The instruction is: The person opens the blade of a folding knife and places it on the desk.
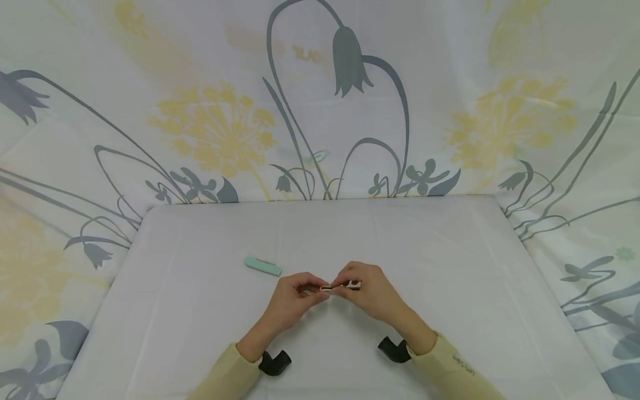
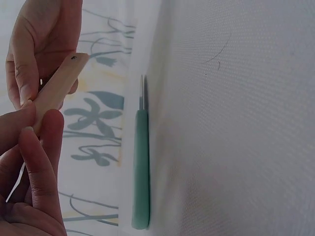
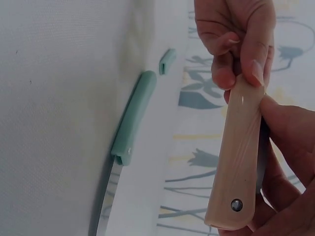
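A beige-handled folding knife (image 3: 236,152) is held between both hands above the table, with a round metal rivet near one end. My left hand (image 1: 292,303) pinches one end of its handle between thumb and fingers. From the other side, my right hand (image 1: 370,289) grips the knife, its thumb and fingers meeting near the left fingertips. Along the handle's edge, a dark strip shows beside the right fingers. Lying beneath the hands is a mint-green knife (image 3: 135,115), its blade (image 3: 107,196) out and pointing right; the hands mostly hide it in the head view.
A second mint-green handle (image 1: 262,266) lies on the white table (image 1: 200,333) beyond the left hand. Black curved pieces (image 1: 275,364) are at both sleeve cuffs. Floral cloth (image 1: 320,111) hangs behind the table and at its sides.
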The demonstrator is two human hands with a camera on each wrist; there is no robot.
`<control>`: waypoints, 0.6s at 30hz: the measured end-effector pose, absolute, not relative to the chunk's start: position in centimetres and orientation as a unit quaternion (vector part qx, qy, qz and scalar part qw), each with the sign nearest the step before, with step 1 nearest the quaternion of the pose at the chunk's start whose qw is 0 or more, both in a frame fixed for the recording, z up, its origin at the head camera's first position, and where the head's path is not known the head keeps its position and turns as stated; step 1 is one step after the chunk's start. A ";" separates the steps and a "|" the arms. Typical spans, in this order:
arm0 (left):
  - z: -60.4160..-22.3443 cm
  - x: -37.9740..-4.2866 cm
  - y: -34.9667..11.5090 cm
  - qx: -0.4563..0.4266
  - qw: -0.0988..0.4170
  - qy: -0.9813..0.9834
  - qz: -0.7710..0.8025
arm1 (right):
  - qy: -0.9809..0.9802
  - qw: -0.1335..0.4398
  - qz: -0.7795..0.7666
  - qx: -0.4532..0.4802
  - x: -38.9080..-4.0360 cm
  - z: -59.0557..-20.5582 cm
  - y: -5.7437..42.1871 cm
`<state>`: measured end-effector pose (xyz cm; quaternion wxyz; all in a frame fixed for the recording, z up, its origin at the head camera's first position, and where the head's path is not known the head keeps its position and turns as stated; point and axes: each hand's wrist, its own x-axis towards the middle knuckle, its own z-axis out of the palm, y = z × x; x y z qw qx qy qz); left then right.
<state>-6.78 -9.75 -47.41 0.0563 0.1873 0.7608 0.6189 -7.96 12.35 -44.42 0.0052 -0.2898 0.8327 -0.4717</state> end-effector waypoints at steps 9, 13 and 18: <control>-46.4 -6.6 -9.5 0.182 0.053 0.766 0.614 | 0.844 -0.048 -0.465 -0.264 -7.6 -44.6 11.7; -46.2 -6.6 -9.6 0.172 0.054 0.771 0.611 | 0.842 -0.069 -0.470 -0.255 -7.5 -44.4 11.6; -47.3 -6.9 -10.0 0.170 0.047 0.771 0.611 | 0.839 -0.086 -0.475 -0.253 -7.5 -44.5 11.8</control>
